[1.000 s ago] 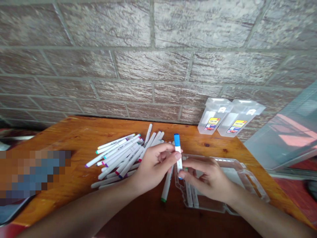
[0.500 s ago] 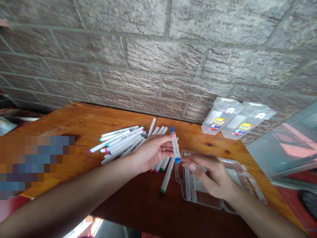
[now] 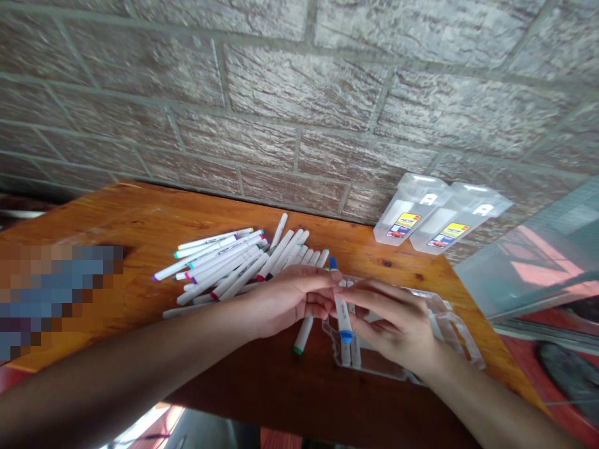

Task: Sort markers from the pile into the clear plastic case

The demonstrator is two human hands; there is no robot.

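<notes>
Between my two hands is a white marker with blue ends (image 3: 344, 317), its lower blue end tilted toward me. The fingertips of my left hand (image 3: 297, 293) pinch it near the upper end. My right hand (image 3: 393, 315) has its thumb and fingers closed on the marker's side. Under my right hand lies an open clear plastic case (image 3: 384, 369), with white markers (image 3: 355, 357) along its left side. A loose pile of white markers with coloured ends (image 3: 229, 265) spreads behind my left arm. One green-ended marker (image 3: 303, 337) points toward me beside the case.
Two clear plastic containers with yellow labels (image 3: 405, 218) (image 3: 449, 234) stand at the back right of the wooden table (image 3: 140, 206). A brick wall (image 3: 290, 93) rises behind it. A blurred-out patch (image 3: 60, 293) covers the table's left side.
My right hand has closed on the blue-ended marker, which only my left hand held before. The marker has come lower and nearer, over the case's left side. The view has shifted slightly.
</notes>
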